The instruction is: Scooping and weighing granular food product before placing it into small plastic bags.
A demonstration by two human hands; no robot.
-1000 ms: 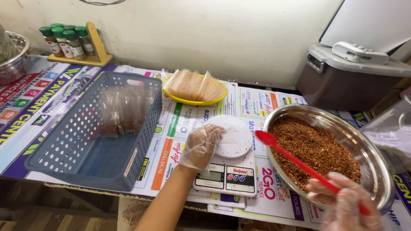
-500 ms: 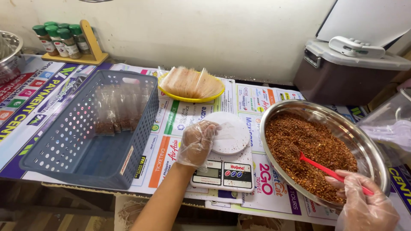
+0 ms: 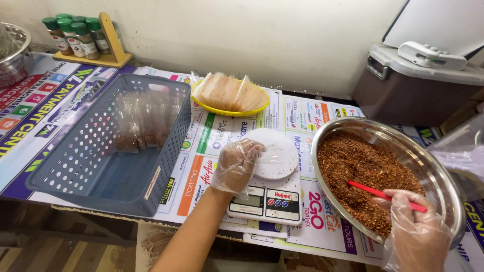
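A grey perforated plastic basket point(image 3: 108, 146) is set at the left of the desk point(image 3: 40, 108), with filled clear packets point(image 3: 141, 123) stood against its far wall. A wooden rack of green-capped spice bottles point(image 3: 83, 38) is placed at the far left. A yellow plate point(image 3: 229, 108) stacked with empty clear pouches point(image 3: 229, 92) is seen at the far middle. A brown lidded bin point(image 3: 413, 85) is kept at the far right.
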